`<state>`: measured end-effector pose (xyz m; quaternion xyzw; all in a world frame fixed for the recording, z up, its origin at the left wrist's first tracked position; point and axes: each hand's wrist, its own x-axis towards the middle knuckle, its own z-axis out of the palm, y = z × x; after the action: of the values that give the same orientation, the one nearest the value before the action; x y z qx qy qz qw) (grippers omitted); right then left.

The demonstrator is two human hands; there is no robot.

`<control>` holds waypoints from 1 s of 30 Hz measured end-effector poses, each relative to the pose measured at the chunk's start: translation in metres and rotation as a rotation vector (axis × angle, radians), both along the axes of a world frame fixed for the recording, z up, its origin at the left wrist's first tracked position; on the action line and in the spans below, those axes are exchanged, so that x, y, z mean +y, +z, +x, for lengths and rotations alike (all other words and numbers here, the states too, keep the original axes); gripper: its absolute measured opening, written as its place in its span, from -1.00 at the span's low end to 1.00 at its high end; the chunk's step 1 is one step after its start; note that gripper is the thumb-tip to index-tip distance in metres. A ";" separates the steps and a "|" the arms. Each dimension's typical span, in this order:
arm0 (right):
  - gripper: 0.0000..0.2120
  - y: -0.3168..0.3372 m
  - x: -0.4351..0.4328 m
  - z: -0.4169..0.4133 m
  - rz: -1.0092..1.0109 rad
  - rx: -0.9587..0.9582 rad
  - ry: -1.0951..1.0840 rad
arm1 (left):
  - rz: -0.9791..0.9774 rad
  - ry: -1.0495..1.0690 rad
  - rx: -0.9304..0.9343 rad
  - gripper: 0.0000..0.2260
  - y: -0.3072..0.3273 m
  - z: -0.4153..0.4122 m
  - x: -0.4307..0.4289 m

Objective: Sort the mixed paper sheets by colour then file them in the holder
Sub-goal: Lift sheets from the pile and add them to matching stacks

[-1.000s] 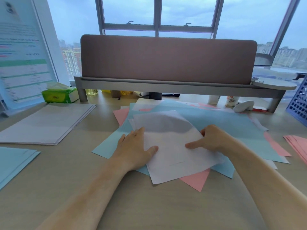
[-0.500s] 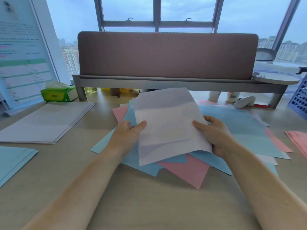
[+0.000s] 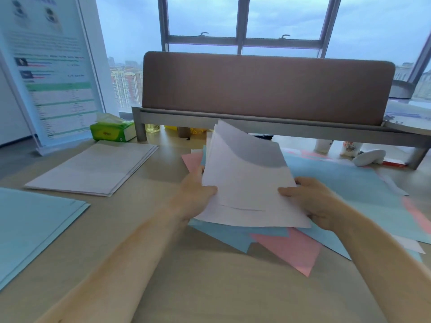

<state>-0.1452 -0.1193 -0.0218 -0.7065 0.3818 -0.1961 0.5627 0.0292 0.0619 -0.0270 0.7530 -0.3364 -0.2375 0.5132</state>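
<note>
We hold the white paper (image 3: 247, 183) up off the desk (image 3: 210, 287), tilted with its far edge raised toward the brown screen (image 3: 256, 87) and its near edge low over the mixed pile. Our left hand (image 3: 196, 197) pinches the paper's left edge, thumb on top and curled over the front, the other fingers hidden behind the sheet. Our right hand (image 3: 312, 203) grips the right edge the same way, thumb pressed flat on the upper face and fingers curled underneath. At the top corner more than one edge shows, so we may have more than one white sheet; we cannot tell how many. Beneath it lies the mixed pile, with a large blue sheet (image 3: 349, 194) spreading to the right and a pink sheet (image 3: 291, 248) poking out toward us, touching the blue ones above it. Well apart to the left sits a neat white stack (image 3: 93, 169), and nearer us at the left edge a blue stack (image 3: 30, 224). A green tissue box (image 3: 112, 132) stands beyond the white stack, beside a tall printed sign (image 3: 51, 73).
</note>
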 end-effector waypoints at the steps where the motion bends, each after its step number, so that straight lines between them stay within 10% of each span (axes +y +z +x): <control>1: -0.89 0.004 0.004 0.008 0.009 -0.023 -0.002 | -0.021 0.006 -0.009 -0.63 0.005 0.005 0.006; 22: -0.79 -0.002 0.190 0.342 0.249 0.057 0.295 | 0.388 0.524 -0.234 -0.82 0.013 0.304 0.206; 30: -0.75 -0.014 0.177 0.365 -0.134 0.122 0.265 | 0.356 0.571 -0.487 -0.88 -0.005 0.337 0.195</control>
<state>0.2194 0.0580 -0.0362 -0.7971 0.3049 -0.1022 0.5111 0.3662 0.2565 -0.0315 0.9272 -0.1794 0.0449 0.3258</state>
